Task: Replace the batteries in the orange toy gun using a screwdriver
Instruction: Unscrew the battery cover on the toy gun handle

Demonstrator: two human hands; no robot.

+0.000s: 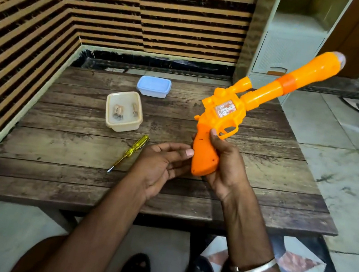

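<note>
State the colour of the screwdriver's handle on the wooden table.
Transparent yellow handle, clearest in the head view.

The gun (221,114) is glossy orange plastic. The bench (70,179) is rough, worn wood planks. The screwdriver (129,152) has a clear yellow plastic handle and metal shaft. Both tubs (123,111) look smooth plastic.

One orange plastic toy gun (249,114), one yellow-handled screwdriver (129,152), two rectangular plastic containers, cream (124,111) and blue (154,86), two bare hands.
</note>
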